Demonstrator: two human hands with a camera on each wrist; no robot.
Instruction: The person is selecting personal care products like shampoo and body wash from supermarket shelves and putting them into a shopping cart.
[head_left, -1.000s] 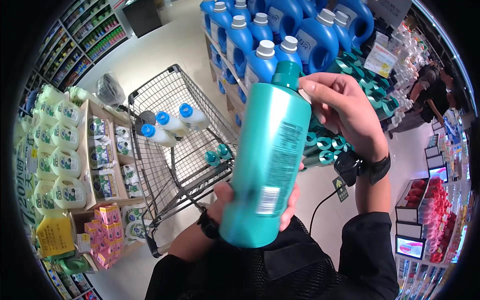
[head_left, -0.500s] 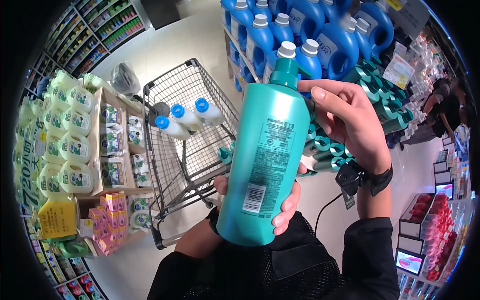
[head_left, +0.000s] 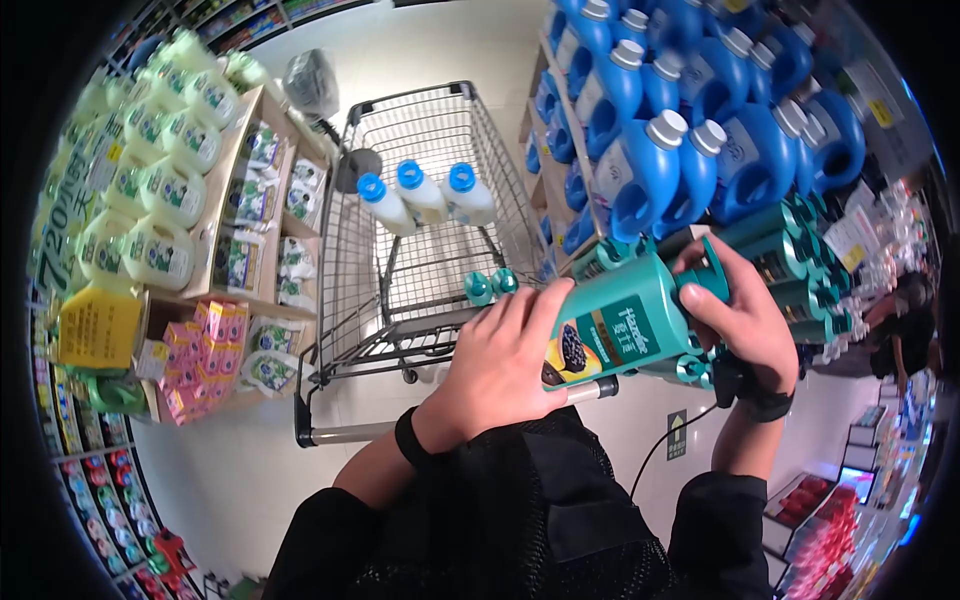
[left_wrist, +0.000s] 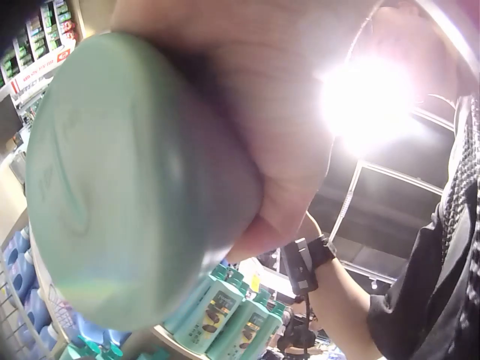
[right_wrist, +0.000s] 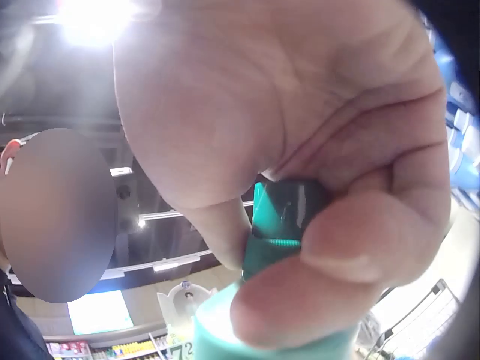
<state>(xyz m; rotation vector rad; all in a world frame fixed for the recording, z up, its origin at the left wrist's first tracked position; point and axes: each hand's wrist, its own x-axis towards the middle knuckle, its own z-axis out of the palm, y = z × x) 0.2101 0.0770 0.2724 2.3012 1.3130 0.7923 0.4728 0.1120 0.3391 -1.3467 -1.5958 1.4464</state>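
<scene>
- Wire cart [head_left: 430, 200]: standing ahead of me, carrying three white bottles [head_left: 420, 195] with blue caps.
- Teal bottle [head_left: 625, 320]: lying tilted between my two hands, near the cart's handle and in front of the shelf of blue jugs [head_left: 690, 160].
- Left grip [head_left: 495, 370]: wrapping round the bottle's base end.
- Right grip [head_left: 745, 320]: curling round its dark green cap [right_wrist: 289, 214].
</scene>
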